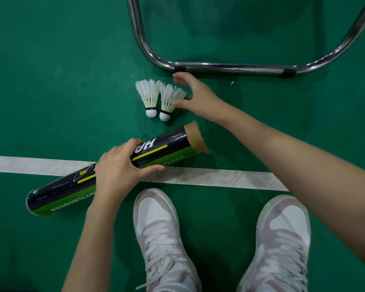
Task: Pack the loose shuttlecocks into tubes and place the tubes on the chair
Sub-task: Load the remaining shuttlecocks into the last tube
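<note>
Two white feather shuttlecocks (149,98) (169,100) lie side by side on the green floor (51,81), corks toward the one black-and-green tube (114,167). Can't see inside its open end. Left hand (119,167) has its grip around the tube; right hand (195,93), fingers spread, touches the right shuttlecock near the chair frame (230,67).

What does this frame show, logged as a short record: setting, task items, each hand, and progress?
setting: green court floor with a white line; chrome chair frame ahead
tube: black and green tube lying across the line, open end toward the right
shuttlecocks: two loose shuttlecocks side by side on the floor, corks toward the person
left hand: left hand grips the tube
right hand: right hand open, beside the shuttlecocks
progress: these two not yet packed
</note>
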`<action>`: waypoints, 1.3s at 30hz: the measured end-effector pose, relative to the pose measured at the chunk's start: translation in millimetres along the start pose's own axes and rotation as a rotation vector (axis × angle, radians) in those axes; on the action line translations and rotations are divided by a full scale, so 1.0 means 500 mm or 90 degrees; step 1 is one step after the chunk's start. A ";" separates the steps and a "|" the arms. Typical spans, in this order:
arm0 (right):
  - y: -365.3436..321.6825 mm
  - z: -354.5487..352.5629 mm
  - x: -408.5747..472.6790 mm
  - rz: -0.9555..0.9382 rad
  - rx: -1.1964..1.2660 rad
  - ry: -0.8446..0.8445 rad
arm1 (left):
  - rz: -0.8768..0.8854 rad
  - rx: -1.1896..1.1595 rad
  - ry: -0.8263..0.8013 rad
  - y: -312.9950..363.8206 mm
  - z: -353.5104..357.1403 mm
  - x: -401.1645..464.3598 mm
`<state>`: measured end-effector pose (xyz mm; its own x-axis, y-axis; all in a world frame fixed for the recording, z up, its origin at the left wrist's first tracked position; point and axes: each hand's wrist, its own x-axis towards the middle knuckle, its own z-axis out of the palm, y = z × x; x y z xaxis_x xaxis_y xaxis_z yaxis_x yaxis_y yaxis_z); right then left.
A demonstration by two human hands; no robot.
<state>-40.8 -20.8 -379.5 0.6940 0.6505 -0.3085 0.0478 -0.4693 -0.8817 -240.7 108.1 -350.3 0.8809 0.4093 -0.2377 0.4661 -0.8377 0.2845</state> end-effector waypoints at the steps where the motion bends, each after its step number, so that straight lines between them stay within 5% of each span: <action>1: 0.002 0.004 0.006 0.002 -0.018 0.005 | 0.001 0.000 -0.002 0.000 -0.001 -0.001; 7: 0.038 0.017 0.004 0.037 -0.092 0.036 | 0.011 0.001 -0.008 0.003 -0.001 -0.008; 14: 0.064 -0.007 -0.066 0.073 0.047 0.084 | 0.029 0.005 0.002 0.015 -0.006 -0.010; 24: 0.100 -0.046 -0.267 0.173 0.248 0.338 | 0.073 0.002 0.018 0.042 -0.003 -0.010; 39: 0.019 -0.008 -0.347 0.125 0.308 0.210 | 0.157 -0.003 0.039 0.094 0.013 -0.007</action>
<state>-158.0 -140.3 -332.9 0.8461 0.3249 -0.4225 -0.3802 -0.1876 -0.9057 -222.7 64.9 -342.3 0.9712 0.2145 -0.1037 0.2370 -0.9133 0.3313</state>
